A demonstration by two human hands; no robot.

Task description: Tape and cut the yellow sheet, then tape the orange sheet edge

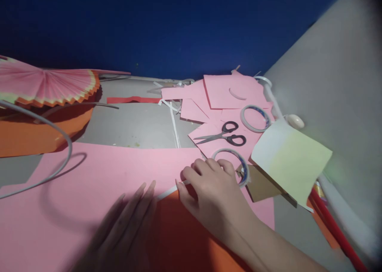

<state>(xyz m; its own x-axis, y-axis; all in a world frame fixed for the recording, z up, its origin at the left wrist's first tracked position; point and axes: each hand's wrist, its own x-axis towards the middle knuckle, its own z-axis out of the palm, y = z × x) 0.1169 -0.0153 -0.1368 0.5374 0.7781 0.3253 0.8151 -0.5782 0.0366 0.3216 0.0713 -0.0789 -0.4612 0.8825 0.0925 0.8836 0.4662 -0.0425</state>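
Note:
A large pink sheet of paper [98, 164] lies across the work surface, with an orange sheet of paper [185, 232] over its near part. Along the orange sheet's far edge runs a narrow white strip of tape [167, 192]. My left hand [128, 224] rests flat on the sheets, its fingers stretched out toward the strip's left end. The fingers of my right hand [209, 188] are curled, with thumb and forefinger closed on the strip. Just behind the right hand is a tape roll [245, 172], partly covered by it; whether they touch is unclear.
Black-handled scissors [229, 140] and another tape roll [255, 129] lie on pink paper scraps [229, 91]. A yellow-green sheet [295, 156] overlaps brown card [262, 184] at right. A folded paper fan [44, 83] stands far left, near a grey cable [67, 136]. A red strip [134, 100] lies behind.

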